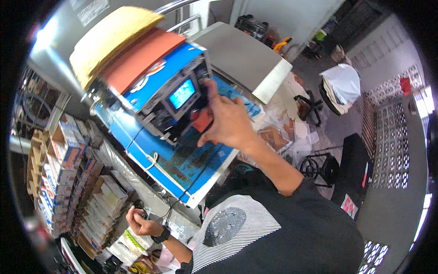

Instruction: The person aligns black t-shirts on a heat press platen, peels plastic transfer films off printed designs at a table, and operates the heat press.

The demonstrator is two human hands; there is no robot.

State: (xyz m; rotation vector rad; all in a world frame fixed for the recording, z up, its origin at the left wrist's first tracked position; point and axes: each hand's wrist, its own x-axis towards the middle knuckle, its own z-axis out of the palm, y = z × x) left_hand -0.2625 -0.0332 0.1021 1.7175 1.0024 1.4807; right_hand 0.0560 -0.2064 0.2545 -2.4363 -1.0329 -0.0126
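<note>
In front of me stands a blue machine [175,59] with a dark front panel and a small lit screen [182,93]. My right hand [228,121] reaches to the right side of that panel, thumb and fingers apart. Its index fingertip is at a dark knob-like part beside the screen, and its thumb is lower, near a red part [202,120]. Low on the left, my left hand [142,223] is held up with its fingers curled in, a black watch [160,235] on the wrist. Whether those fingers hold anything is hidden; a small dark thing shows just behind them.
An orange-red sheet [141,59] and a yellow foam-like pad [114,39] lie on the machine, above its blue tabletop [137,148]. Boxes [59,182] are stacked at left. Behind is a grey-topped table [242,55]. A cloth-draped chair [340,86] and floor fan [319,169] stand right.
</note>
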